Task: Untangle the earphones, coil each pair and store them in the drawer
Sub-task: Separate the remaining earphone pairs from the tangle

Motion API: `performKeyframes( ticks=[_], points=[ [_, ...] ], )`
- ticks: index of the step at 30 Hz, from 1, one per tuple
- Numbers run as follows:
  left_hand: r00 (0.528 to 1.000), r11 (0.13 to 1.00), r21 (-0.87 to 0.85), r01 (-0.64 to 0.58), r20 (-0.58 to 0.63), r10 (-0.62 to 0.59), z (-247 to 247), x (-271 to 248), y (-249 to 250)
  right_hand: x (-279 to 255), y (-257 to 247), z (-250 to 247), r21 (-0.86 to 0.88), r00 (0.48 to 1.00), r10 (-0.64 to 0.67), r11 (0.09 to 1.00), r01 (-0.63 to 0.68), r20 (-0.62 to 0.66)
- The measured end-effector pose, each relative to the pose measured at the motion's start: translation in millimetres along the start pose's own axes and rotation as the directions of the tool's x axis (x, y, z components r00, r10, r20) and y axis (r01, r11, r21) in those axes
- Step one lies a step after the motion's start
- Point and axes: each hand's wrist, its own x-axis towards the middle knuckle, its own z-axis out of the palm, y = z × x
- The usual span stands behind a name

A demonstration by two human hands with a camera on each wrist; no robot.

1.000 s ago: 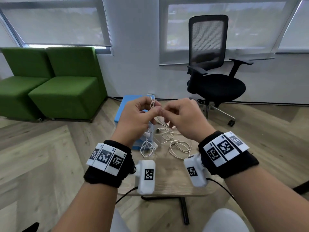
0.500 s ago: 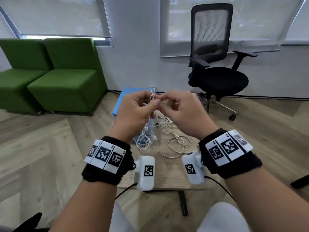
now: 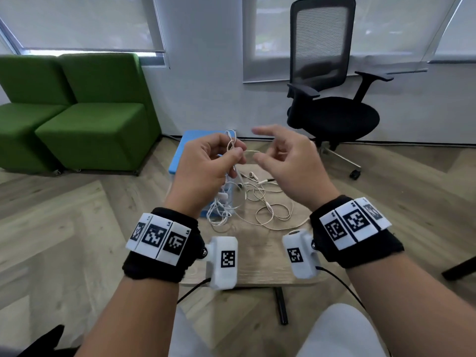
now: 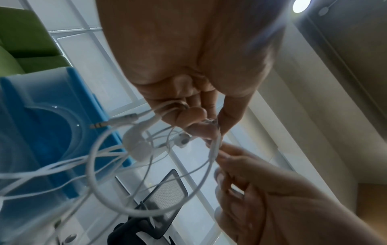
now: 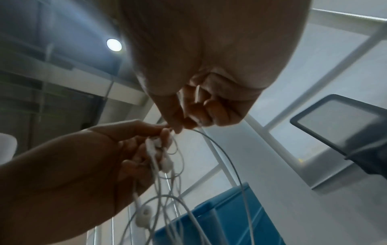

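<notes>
Together aloft, left hand (image 3: 206,163) and right hand (image 3: 286,161) pinching earphones (image 3: 233,148).

earphones (image 3: 226,202) white | drawer unit (image 3: 180,155) blue | sofa (image 3: 77,112) green | chair (image 3: 332,117) black

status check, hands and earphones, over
Left hand grips white earphones bundle. Right hand pinches one cable strand. Cream earphones loose on table, cords dangling against blue drawer.

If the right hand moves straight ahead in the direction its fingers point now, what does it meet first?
Most likely the left hand and the white earphone cable it pinches: the right hand points leftward at them, its fingertips nearly touching. Depth is unclear, so it could pass just behind.
</notes>
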Motion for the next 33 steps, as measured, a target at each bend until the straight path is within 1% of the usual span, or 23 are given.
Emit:
performKeyframes(
  ticks=[2, 3, 5, 7, 9, 10, 11, 12, 13, 14, 16, 17, 18, 19, 22, 24, 25, 27, 28, 29, 30, 31, 33],
  points=[
    [1.0, 1.0, -0.004, -0.009, -0.001, 0.009, 1.1, 0.4, 0.5, -3.6, -10.5, 5.2, -0.019, 0.993, -0.094, 0.995, 0.096, 0.072],
    [1.0, 1.0, -0.002, -0.012, 0.0, 0.012, 1.1, 0.2, 1.3, -4.0, -11.9, 6.5, -0.024, 0.991, -0.103, 0.994, 0.105, 0.081],
    [1.0, 1.0, 0.006, -0.009, 0.013, 0.009, 0.1, -1.3, 3.1, -1.7, -7.1, 6.2, -0.04, 0.996, -0.085, 0.995, 0.086, 0.034],
    [1.0, 1.0, 0.027, 0.004, 0.016, -0.005, -2.5, -2.9, 3.8, 4.5, 5.5, 1.2, -0.032, 0.994, -0.001, 0.999, -0.003, -0.106],
    [1.0, 0.999, 0.029, 0.025, -0.011, -0.025, -6.4, -3.4, 2.4, 12.5, 22.8, -8.6, 0.042, 0.95, 0.16, 0.987, -0.155, -0.267],
    [0.999, 0.999, 0.024, 0.034, -0.027, -0.033, -8.4, -3.1, 2.0, 15.3, 31.0, -13.4, 0.082, 0.921, 0.23, 0.973, -0.215, -0.316],
    [0.998, 0.999, 0.021, 0.04, -0.041, -0.039, -9.9, -2.8, 1.5, 16.3, 37.0, -17.1, 0.104, 0.901, 0.269, 0.963, -0.248, -0.339],
    [0.998, 0.999, 0.016, 0.042, -0.049, -0.041, -10.1, -2.7, 1.9, 15.3, 39.2, -19.6, 0.114, 0.899, 0.282, 0.959, -0.259, -0.335],
    [0.998, 0.999, 0.013, 0.042, -0.053, -0.041, -9.4, -2.2, 2.5, 13.3, 36.7, -20.1, 0.121, 0.912, 0.275, 0.961, -0.249, -0.305],
    [0.998, 0.999, 0.009, 0.041, -0.053, -0.04, -7.6, -1.8, 3.5, 10.1, 30.7, -19.1, 0.136, 0.936, 0.255, 0.964, -0.228, -0.24],
    [0.998, 0.999, 0.001, 0.032, -0.047, -0.032, -2.4, 0.0, 6.0, 2.4, 11.3, -11.4, 0.181, 0.987, 0.153, 0.973, -0.144, -0.042],
    [0.999, 1.0, 0.001, 0.024, -0.04, -0.024, 0.1, 1.1, 7.7, -0.7, 0.8, -5.7, 0.179, 0.995, 0.085, 0.98, -0.092, 0.047],
    [0.999, 1.0, 0.004, 0.013, -0.029, -0.013, 1.9, 2.3, 9.3, -2.2, -6.5, 0.5, 0.155, 0.994, 0.025, 0.987, -0.042, 0.106],
    [1.0, 1.0, 0.012, 0.003, -0.017, -0.003, 2.8, 3.4, 10.6, -2.1, -10.1, 5.8, 0.124, 0.992, -0.002, 0.992, -0.013, 0.124],
    [1.0, 0.998, 0.058, -0.015, 0.018, 0.014, -1.3, 4.7, 13.2, 1.9, -6.6, 8.9, 0.17, 0.997, 0.023, 0.985, -0.036, 0.075],
    [0.999, 0.997, 0.082, -0.009, 0.036, 0.006, -6.3, 3.3, 12.5, 5.5, 1.8, 2.7, 0.217, 0.996, 0.086, 0.973, -0.079, -0.023],
    [0.999, 0.996, 0.091, -0.001, 0.036, -0.002, -9.7, 2.4, 11.6, 8.1, 8.1, -1.7, 0.234, 0.985, 0.138, 0.966, -0.112, -0.101],
    [0.999, 0.997, 0.079, 0.026, 0.026, -0.028, -14.8, 0.7, 9.1, 12.3, 22.6, -12.3, 0.248, 0.931, 0.249, 0.951, -0.183, -0.266],
    [0.999, 0.997, 0.067, 0.038, 0.021, -0.039, -16.6, 0.4, 7.8, 12.8, 27.5, -17.1, 0.241, 0.908, 0.275, 0.949, -0.204, -0.316],
    [0.999, 0.997, 0.059, 0.045, 0.019, -0.046, -17.2, 0.2, 6.9, 12.3, 30.3, -20.6, 0.221, 0.904, 0.275, 0.952, -0.21, -0.327],
    [0.999, 0.997, 0.057, 0.047, 0.019, -0.048, -16.6, 0.4, 6.4, 10.5, 28.5, -22.8, 0.181, 0.916, 0.258, 0.961, -0.21, -0.307],
    [0.999, 0.997, 0.059, 0.045, 0.02, -0.046, -15.0, 1.0, 6.7, 8.4, 24.3, -22.7, 0.132, 0.941, 0.226, 0.971, -0.198, -0.252],
    [0.999, 0.997, 0.062, 0.035, 0.026, -0.036, -9.9, 4.1, 8.3, 4.2, 7.3, -17.0, 0.086, 0.99, 0.125, 0.989, -0.12, -0.06]
  ],
)
